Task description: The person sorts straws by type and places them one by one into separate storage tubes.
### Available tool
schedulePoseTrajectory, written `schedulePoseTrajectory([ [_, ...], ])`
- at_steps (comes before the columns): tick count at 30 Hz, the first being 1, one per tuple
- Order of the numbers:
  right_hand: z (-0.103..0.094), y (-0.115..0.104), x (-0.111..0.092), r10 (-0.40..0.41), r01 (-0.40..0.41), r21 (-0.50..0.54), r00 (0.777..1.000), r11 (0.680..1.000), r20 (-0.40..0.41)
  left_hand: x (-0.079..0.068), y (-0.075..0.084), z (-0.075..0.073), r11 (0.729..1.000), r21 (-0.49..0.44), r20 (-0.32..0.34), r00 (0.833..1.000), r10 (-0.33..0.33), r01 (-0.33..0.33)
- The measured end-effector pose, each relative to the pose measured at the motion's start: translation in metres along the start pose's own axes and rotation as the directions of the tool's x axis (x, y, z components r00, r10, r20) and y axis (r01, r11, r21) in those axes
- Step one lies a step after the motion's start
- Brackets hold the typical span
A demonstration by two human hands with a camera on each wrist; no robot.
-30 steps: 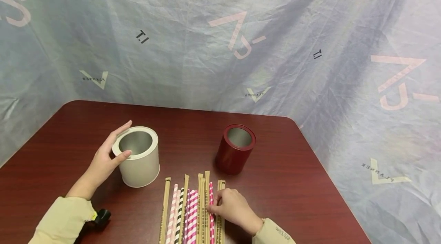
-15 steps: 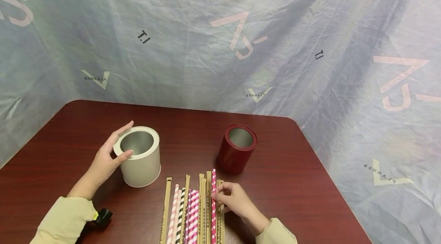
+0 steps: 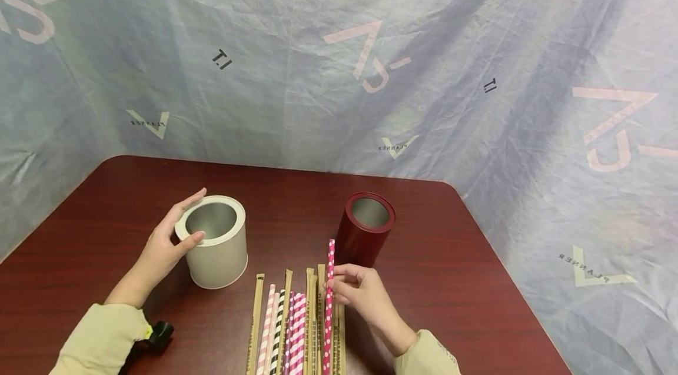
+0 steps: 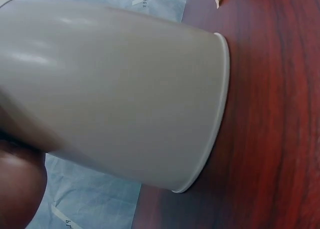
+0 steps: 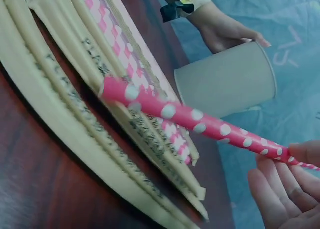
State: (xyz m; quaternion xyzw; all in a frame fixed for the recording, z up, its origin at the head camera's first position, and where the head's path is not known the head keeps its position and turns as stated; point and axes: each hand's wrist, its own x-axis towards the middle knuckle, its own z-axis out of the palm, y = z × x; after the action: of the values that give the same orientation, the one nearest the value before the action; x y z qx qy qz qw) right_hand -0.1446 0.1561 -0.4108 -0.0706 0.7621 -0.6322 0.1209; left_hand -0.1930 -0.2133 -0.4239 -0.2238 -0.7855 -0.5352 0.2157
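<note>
My left hand [image 3: 164, 239] holds a cream-white metal can [image 3: 218, 263], with the thumb at the near rim and the fingers along its far left side. The can stands upright, its round mouth uncovered. Between thumb and fingertips my right hand [image 3: 368, 295] pinches a hot-pink paper straw [image 5: 215, 127] with white dots. Seen from the right wrist, the straw's lower end is lifted over the other straws, which lie in a row: paper-wrapped ones [image 3: 255, 316], pink-and-white striped ones [image 3: 265, 328] and a black-and-white striped one [image 3: 276, 334].
A dark red can [image 3: 360, 242], also uncovered at the top, stands behind my right hand. The glossy reddish-brown table [image 3: 455, 281] ends at a printed grey cloth [image 3: 265, 69] at the back and sides. A black strap device [image 3: 159, 335] sits at my left wrist.
My right hand has picked the dotted pink straw out of the row and raised it forward, its top now overlapping the red can's side. The left hand stays on the white can.
</note>
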Motion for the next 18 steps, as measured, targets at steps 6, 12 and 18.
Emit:
schedulePoseTrajectory([
  [6,0.001,-0.014,0.004,-0.112,0.109,-0.076,0.993,0.991,-0.045,0.000,-0.001,0.001,1.000,-0.002,-0.004,1.000,0.001,-0.001],
  [12,0.001,-0.028,0.010,-0.235,0.226,-0.158,0.971,0.961,-0.043,0.000,-0.002,0.001,1.000,-0.019,-0.006,1.000,0.002,-0.002],
  [18,0.006,-0.045,0.015,-0.353,0.341,-0.170,0.935,0.925,-0.043,-0.001,-0.002,0.001,1.000,-0.028,-0.012,1.000,0.006,-0.006],
])
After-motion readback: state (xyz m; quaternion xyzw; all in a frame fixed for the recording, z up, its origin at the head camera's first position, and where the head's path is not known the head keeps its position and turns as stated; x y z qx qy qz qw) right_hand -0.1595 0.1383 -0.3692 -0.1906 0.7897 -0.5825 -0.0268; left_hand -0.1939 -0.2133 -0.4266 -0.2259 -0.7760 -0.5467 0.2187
